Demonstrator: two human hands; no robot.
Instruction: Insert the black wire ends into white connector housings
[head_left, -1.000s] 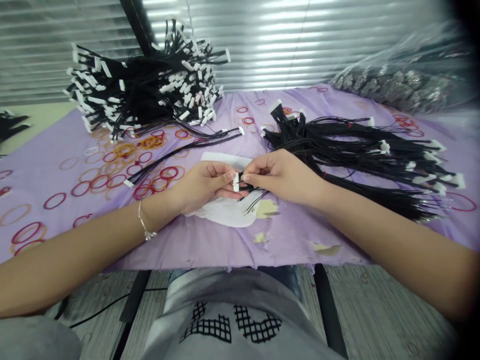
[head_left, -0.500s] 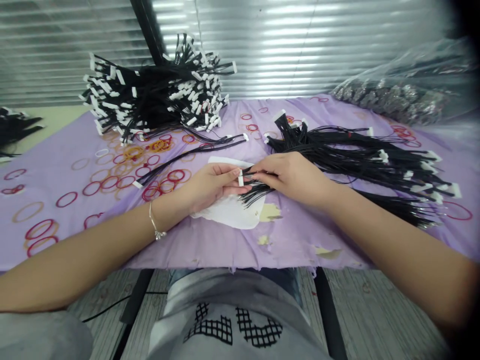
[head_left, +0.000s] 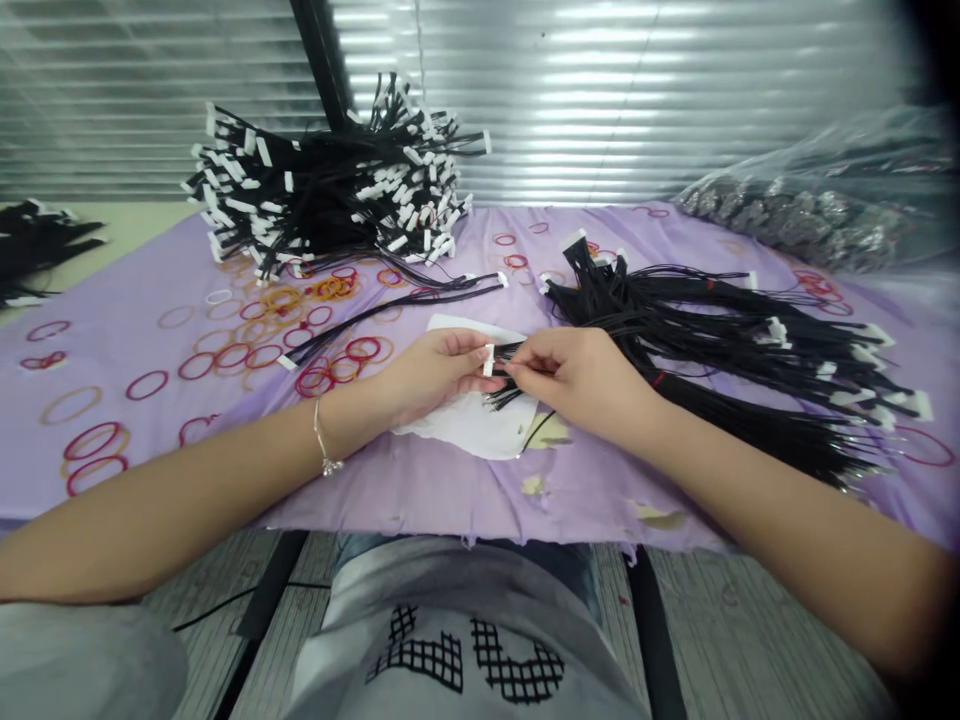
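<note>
Between the thumb and fingers of my left hand [head_left: 439,372] is a small white connector [head_left: 489,360]. Thin black wires run from it toward my right hand [head_left: 571,368], whose thumb and forefinger pinch a black wire [head_left: 511,368] close to the connector. Loose wire ends with bare metal tips hang below my fingertips, and one strand sticks out beneath my right hand. Under both hands lies a white sheet [head_left: 480,432]. Just right of my right hand rests a pile of black wire bundles with white connectors [head_left: 697,320].
A tall heap of black cables with white connectors [head_left: 322,190] stands at the back left. Red and orange rubber bands [head_left: 262,330] are scattered over the purple cloth [head_left: 450,490]. One finished-looking cable [head_left: 360,318] lies behind my left hand. A clear bag of metal parts [head_left: 795,215] sits back right.
My right hand has shifted its fingers nearer the connector and closed in a tighter pinch. A loose strand now shows below it. The whole view has shifted slightly.
</note>
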